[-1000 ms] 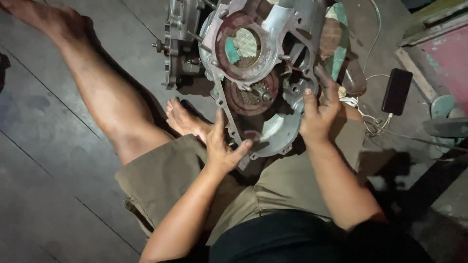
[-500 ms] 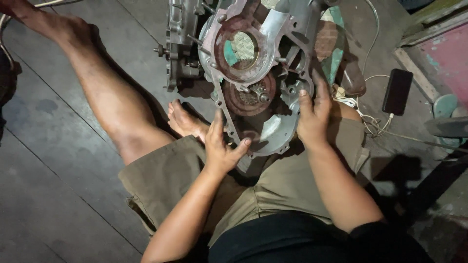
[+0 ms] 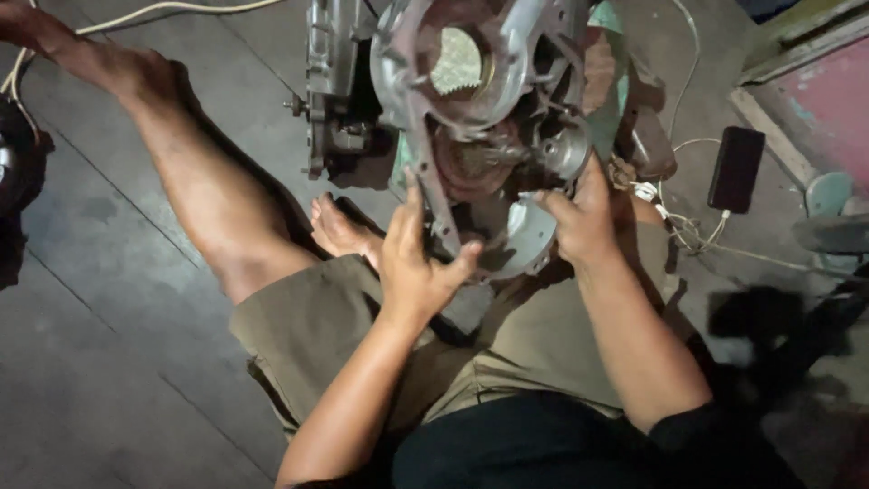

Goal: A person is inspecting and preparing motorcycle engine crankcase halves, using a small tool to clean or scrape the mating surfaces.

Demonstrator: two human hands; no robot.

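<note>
I sit on the floor with a greasy grey metal engine casing (image 3: 507, 109) standing between my legs. My left hand (image 3: 418, 258) grips the lower left rim of its cover plate, thumb hooked over the edge. My right hand (image 3: 584, 217) holds the lower right side of the casing, fingers by a round metal hub (image 3: 568, 149). A toothed disc (image 3: 457, 62) shows through an opening near the top. My bare foot (image 3: 337, 228) rests under the casing.
My left leg (image 3: 195, 181) stretches away to the upper left. A black phone (image 3: 735, 168) with white cables lies on the floor at the right. A white cord (image 3: 181, 9) runs along the top left. A dark object (image 3: 14, 172) sits at the left edge.
The casing has tilted and shifted in my hands, the cover turning toward me. My right hand slid lower on the right side; my left hand closed further around the rim.
</note>
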